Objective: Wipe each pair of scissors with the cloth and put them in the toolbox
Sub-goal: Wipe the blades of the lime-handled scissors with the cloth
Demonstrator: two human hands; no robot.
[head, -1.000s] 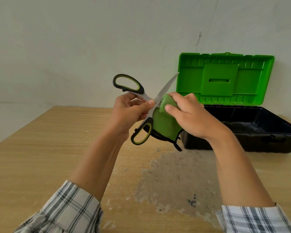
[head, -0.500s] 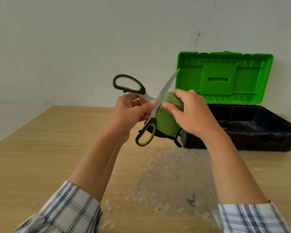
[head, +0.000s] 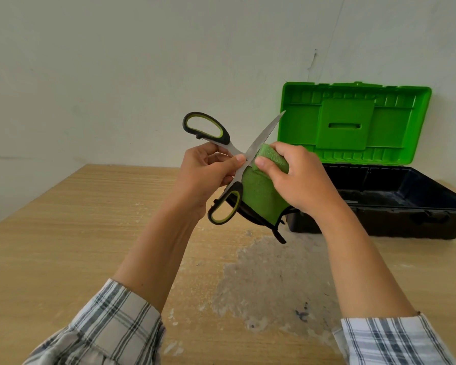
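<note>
My left hand (head: 208,172) pinches a pair of scissors (head: 263,135) near the pivot and holds them spread wide in the air above the table. Their handles are black with yellow-green lining; one blade points up to the right. The other blade is hidden inside a folded green cloth (head: 261,196), which my right hand (head: 298,180) grips around it. Behind my right hand stands the toolbox (head: 406,206), black with its green lid (head: 353,122) standing open against the wall.
A wooden table (head: 77,233) carries a worn grey patch (head: 269,280) in front of the toolbox. A white wall rises just behind the table and toolbox. The table's left edge runs diagonally at the left.
My right hand has slid the cloth down the blade towards the pivot. The scissors have tilted slightly and their lower handle has shifted right.
</note>
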